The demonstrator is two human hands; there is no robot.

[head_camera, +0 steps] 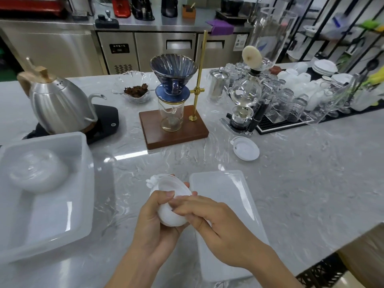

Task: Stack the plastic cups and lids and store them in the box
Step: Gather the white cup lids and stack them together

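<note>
On the marble counter (pixel 291 183), largest item first: the translucent box (pixel 47 231) sits at far left, open-topped, well apart from the hands. Contents: what look like stacked clear cups (pixel 38 170) lying in its far end; blurred, count not readable. The near half of the box floor shows bare.

Box lid (pixel 224 204) lies flat just right of the hands, long axis running away from me.

Left hand (pixel 153 231) is curled around a small stack of white cup lids (pixel 172 201), thumb over the top. Right hand (pixel 212 223) has its fingers laid across the top of the stack, apparently pressing; whether they pinch I cannot tell.

One loose lid (pixel 246 148) rests on the counter ahead and to the right, clearly nearer the right hand.

Judgement: that loose lid joins the stack first, then the stack travels left to the box, the left hand's side.
</note>
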